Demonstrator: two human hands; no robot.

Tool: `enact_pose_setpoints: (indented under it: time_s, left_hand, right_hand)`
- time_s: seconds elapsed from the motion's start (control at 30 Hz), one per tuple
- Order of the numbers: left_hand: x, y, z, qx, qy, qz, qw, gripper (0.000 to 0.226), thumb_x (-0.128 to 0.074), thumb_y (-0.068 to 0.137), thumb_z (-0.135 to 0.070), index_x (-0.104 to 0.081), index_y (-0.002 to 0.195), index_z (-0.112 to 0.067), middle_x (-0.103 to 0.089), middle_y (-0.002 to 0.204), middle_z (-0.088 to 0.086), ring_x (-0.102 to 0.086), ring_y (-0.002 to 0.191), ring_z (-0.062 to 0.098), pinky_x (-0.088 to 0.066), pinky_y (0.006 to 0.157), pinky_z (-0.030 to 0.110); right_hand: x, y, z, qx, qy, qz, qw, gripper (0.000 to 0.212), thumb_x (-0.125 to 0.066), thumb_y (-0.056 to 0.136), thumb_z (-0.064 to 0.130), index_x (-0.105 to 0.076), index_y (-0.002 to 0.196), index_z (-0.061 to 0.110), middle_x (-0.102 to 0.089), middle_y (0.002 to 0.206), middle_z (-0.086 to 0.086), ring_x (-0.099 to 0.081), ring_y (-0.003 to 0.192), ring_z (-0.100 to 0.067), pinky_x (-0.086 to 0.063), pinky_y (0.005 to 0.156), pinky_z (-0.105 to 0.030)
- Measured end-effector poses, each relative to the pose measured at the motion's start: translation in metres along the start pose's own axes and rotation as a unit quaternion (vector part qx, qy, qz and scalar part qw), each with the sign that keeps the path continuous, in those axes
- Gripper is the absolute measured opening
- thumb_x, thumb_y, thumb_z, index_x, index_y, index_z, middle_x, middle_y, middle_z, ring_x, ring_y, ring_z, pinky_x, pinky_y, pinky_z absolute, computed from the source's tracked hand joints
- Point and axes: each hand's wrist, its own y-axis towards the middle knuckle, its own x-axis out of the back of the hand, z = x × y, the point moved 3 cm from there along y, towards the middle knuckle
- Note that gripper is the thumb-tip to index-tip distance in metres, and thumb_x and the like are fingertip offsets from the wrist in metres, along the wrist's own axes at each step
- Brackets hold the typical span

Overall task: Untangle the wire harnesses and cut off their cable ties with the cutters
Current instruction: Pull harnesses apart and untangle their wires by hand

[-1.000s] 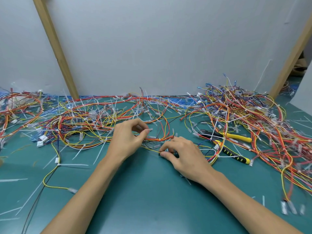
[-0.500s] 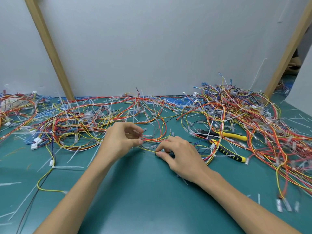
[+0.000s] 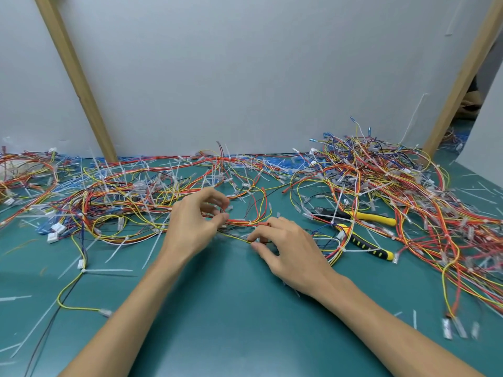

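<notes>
Well left of the cutters (image 3: 364, 235), a flat sprawl of wire harnesses (image 3: 114, 202) lies across the green mat (image 3: 231, 308). The wires look thin, light and limp, likely to snag on one another, so I would take them at a tied bundle rather than by a single strand. Nearer the cutters, the left hand (image 3: 196, 224) pinches a red-orange bundle between thumb and fingertips. Just left of the cutters, the right hand (image 3: 285, 246) pinches a yellow wire low against the mat. The cutters lie untouched, half under wires. Beyond them to the right rises a second, taller heap (image 3: 408, 191). I count two hands, seemingly one pair of cutters and two broad heaps. The white cable ties (image 3: 109, 271) are too many to count.
</notes>
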Motion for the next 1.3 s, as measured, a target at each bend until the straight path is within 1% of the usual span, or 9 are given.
enact_pose_setpoints:
  time_s: [0.13, 0.27, 0.4, 0.6, 0.77, 0.97, 1.13, 1.23, 1.3]
  left_hand:
    - [-0.001, 0.001, 0.002, -0.021, -0.077, -0.056, 0.995, 0.043, -0.078, 0.082, -0.010, -0.055, 0.117, -0.019, -0.069, 0.097, -0.011, -0.070, 0.079, -0.003, -0.047, 0.068, 0.007]
    - [-0.001, 0.005, 0.018, -0.018, 0.014, 0.099, 0.995, 0.014, -0.053, 0.103, -0.027, -0.060, 0.114, -0.023, -0.075, 0.094, -0.018, -0.067, 0.092, -0.005, -0.051, 0.087, 0.023]
    - [-0.001, 0.005, 0.028, -0.063, 0.092, 0.195, 0.974, 0.018, -0.060, 0.099, -0.017, -0.068, 0.114, -0.023, -0.072, 0.109, -0.014, -0.065, 0.106, 0.003, -0.049, 0.098, 0.030]
    - [0.004, 0.015, 0.047, -0.065, 0.153, 0.070, 0.984, 0.019, -0.063, 0.096, -0.009, -0.077, 0.108, -0.011, -0.075, 0.109, 0.003, -0.068, 0.103, 0.022, -0.048, 0.091, 0.028]
    - [0.016, 0.032, 0.074, 0.023, 0.193, -0.021, 0.981, 0.023, -0.061, 0.096, -0.014, -0.075, 0.114, -0.009, -0.073, 0.116, 0.008, -0.068, 0.110, 0.027, -0.050, 0.098, 0.036]
    - [0.011, 0.042, 0.075, 0.063, 0.233, -0.072, 0.968, 0.024, -0.056, 0.098, -0.016, -0.077, 0.104, -0.006, -0.074, 0.093, 0.022, -0.068, 0.090, 0.042, -0.056, 0.080, 0.045]
    - [0.012, 0.030, 0.061, -0.042, 0.193, -0.073, 0.977, 0.031, -0.056, 0.095, -0.001, -0.068, 0.124, -0.005, -0.072, 0.111, 0.017, -0.064, 0.108, 0.035, -0.048, 0.094, 0.042]
    - [0.009, 0.016, 0.046, -0.115, 0.193, -0.093, 0.970, 0.043, -0.054, 0.088, 0.009, -0.064, 0.127, -0.008, -0.068, 0.114, 0.011, -0.057, 0.109, 0.032, -0.042, 0.097, 0.037]
    - [0.007, 0.009, 0.035, -0.135, 0.204, -0.113, 0.963, 0.054, -0.053, 0.079, 0.015, -0.062, 0.125, -0.010, -0.066, 0.115, 0.008, -0.054, 0.108, 0.032, -0.042, 0.097, 0.041]
  right_hand:
    - [0.008, 0.001, 0.002, -0.028, 0.058, -0.099, 0.993, 0.004, -0.060, 0.095, 0.023, -0.064, 0.094, 0.022, -0.054, 0.083, 0.011, -0.054, 0.080, -0.011, -0.048, 0.083, -0.032]
    - [0.020, 0.003, -0.003, -0.054, 0.138, -0.193, 0.970, 0.011, -0.048, 0.091, 0.016, -0.050, 0.081, 0.020, -0.049, 0.075, 0.012, -0.047, 0.074, -0.011, -0.038, 0.069, -0.026]
    - [0.026, 0.002, -0.019, -0.135, 0.245, -0.238, 0.930, 0.019, -0.040, 0.088, 0.015, -0.038, 0.070, 0.019, -0.033, 0.059, 0.009, -0.030, 0.059, -0.012, -0.025, 0.058, -0.034]
    - [0.042, 0.002, -0.028, -0.162, 0.372, -0.284, 0.869, 0.024, -0.039, 0.082, 0.011, -0.031, 0.060, 0.007, -0.026, 0.057, -0.008, -0.022, 0.056, -0.025, -0.021, 0.050, -0.048]
    - [0.073, 0.007, -0.016, -0.127, 0.363, -0.262, 0.885, 0.027, -0.042, 0.081, 0.009, -0.037, 0.056, 0.014, -0.030, 0.052, 0.004, -0.022, 0.051, -0.014, -0.019, 0.050, -0.026]
    - [0.065, -0.014, 0.042, 0.011, 0.279, -0.033, 0.960, 0.023, -0.053, 0.088, 0.024, -0.049, 0.067, 0.017, -0.039, 0.056, 0.007, -0.033, 0.054, -0.005, -0.027, 0.051, -0.021]
    - [0.039, -0.020, 0.060, 0.063, -0.012, 0.054, 0.996, 0.021, -0.050, 0.099, 0.048, -0.066, 0.100, 0.035, -0.060, 0.088, 0.015, -0.052, 0.091, -0.008, -0.045, 0.083, -0.034]
    - [0.057, -0.012, 0.037, 0.036, 0.014, 0.050, 0.998, 0.033, -0.044, 0.103, 0.046, -0.069, 0.119, 0.032, -0.059, 0.111, 0.011, -0.050, 0.110, -0.006, -0.036, 0.098, -0.024]
    - [0.086, -0.010, 0.013, 0.012, 0.043, -0.030, 0.999, 0.025, -0.051, 0.102, 0.034, -0.073, 0.108, 0.026, -0.065, 0.100, 0.012, -0.057, 0.096, 0.000, -0.039, 0.086, -0.014]
